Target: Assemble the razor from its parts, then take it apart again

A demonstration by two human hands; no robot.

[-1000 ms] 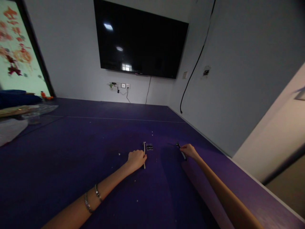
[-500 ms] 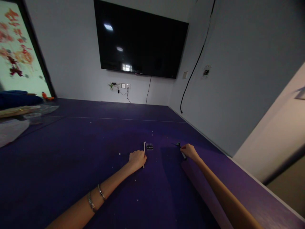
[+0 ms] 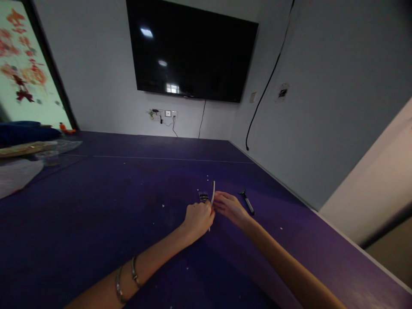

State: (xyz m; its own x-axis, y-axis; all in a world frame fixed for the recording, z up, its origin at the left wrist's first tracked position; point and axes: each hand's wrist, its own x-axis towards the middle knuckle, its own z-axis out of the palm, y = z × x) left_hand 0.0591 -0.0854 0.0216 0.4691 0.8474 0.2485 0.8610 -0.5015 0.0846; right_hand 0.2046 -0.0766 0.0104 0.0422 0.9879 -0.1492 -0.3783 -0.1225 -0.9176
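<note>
My left hand (image 3: pixel 198 219) is closed around a thin pale stick (image 3: pixel 213 189), which stands nearly upright with its upper end showing above the fingers. Close on the right, my right hand (image 3: pixel 230 207) reaches in with its fingers stretched out beside the stick; whether they touch it I cannot tell. Just behind my left hand lies a small dark rectangular piece (image 3: pixel 203 196) with pale marks, partly hidden. A razor (image 3: pixel 248 204) with a dark head and a grey handle rests on the purple tabletop (image 3: pixel 112 206), right of my right hand.
White crumbs (image 3: pixel 163 206) are scattered over the table. Plastic bags (image 3: pixel 19 174) and a dark blue cloth (image 3: pixel 28 132) lie at the far left. A black cable (image 3: pixel 257 103) hangs down the right wall, and a television (image 3: pixel 193 51) is mounted on the back wall.
My right hand has let go of the razor, left it on the table and moved left to the stick. My left hand has shifted right with the stick.
</note>
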